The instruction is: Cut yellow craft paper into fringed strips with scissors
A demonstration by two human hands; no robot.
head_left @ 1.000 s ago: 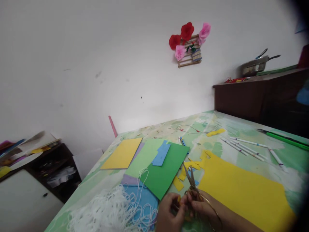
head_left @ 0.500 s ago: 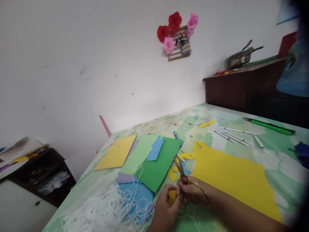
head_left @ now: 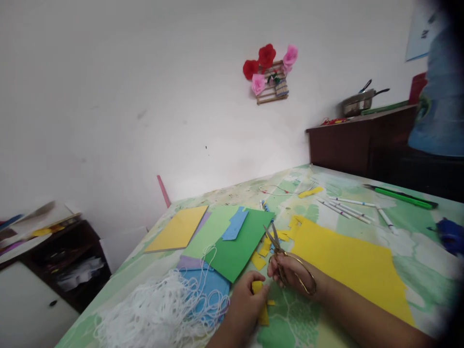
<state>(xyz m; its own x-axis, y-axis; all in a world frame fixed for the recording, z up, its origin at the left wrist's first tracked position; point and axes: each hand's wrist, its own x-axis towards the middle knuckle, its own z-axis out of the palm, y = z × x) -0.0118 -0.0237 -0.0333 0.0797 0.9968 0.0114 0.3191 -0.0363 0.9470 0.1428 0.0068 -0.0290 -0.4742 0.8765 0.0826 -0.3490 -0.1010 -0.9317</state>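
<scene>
Gold-handled scissors [head_left: 277, 245] are in my right hand [head_left: 290, 270], fingers through and around the handles, blades parted and pointing up and away. My left hand [head_left: 245, 295] pinches a small yellow paper piece [head_left: 258, 287] between thumb and fingers. Below it more yellow paper [head_left: 264, 315] shows, partly hidden by the hand. The two hands are slightly apart. A large yellow sheet [head_left: 337, 261] with a jagged edge lies under and beyond my right forearm. Small yellow scraps [head_left: 258, 261] lie near the scissor tips.
Green sheets [head_left: 239, 256], a blue piece [head_left: 235, 224] and a yellow-orange sheet [head_left: 177, 229] lie left of centre. Tangled white cord [head_left: 152, 309] covers the near left. Several white markers [head_left: 348, 210], a green utility knife [head_left: 402, 197] and a blue object [head_left: 449, 234] sit to the right.
My hands have moved apart, with the scissors shifting slightly right, away from the left hand. More of the yellow paper shows below my left hand. The view has tilted up slightly.
</scene>
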